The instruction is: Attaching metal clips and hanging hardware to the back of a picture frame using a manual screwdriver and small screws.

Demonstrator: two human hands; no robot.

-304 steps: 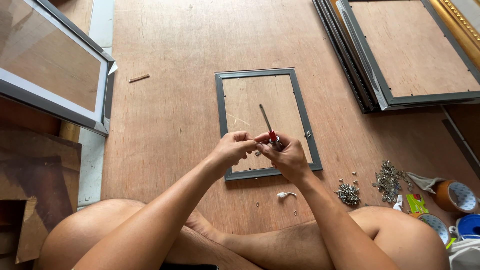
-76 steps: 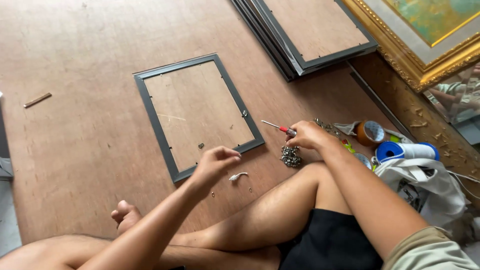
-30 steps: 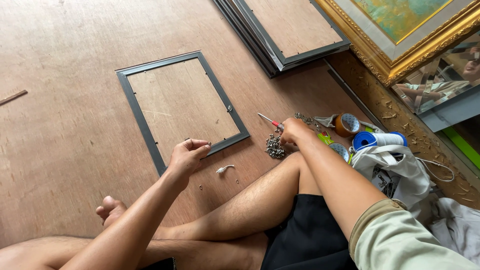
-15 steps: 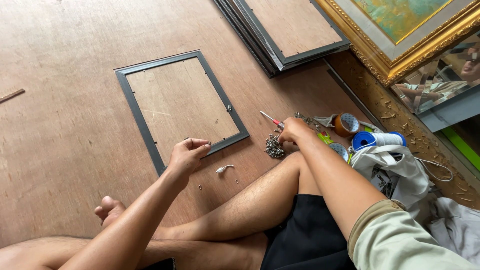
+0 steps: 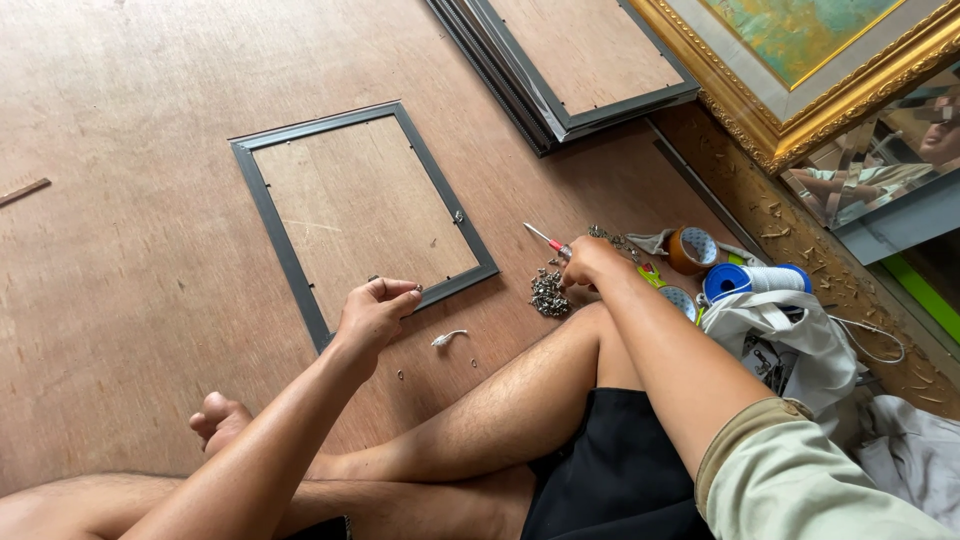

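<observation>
A dark grey picture frame [image 5: 268, 208] lies face down on the plywood floor, its brown backing board up. My left hand [image 5: 375, 311] rests on the frame's near edge, fingers curled as if pinching something small; what it holds is too small to tell. My right hand [image 5: 592, 265] holds a red-handled screwdriver [image 5: 546, 240] and hovers over a pile of small metal clips [image 5: 548, 292] by my knee. A small white hook [image 5: 449, 338] lies on the floor between my hands.
Several stacked frames [image 5: 560, 70] lie at the top. A gilt-framed painting [image 5: 800, 60] leans at the right. Tape rolls [image 5: 690, 250], a blue spool [image 5: 752, 281] and a white bag [image 5: 790, 335] crowd the right. A wood stick [image 5: 24, 191] lies far left.
Ten seconds ago both hands worked the screwdriver over the frame. Since then my right hand has gone right to the clip pile; in the last second almost nothing moved.
</observation>
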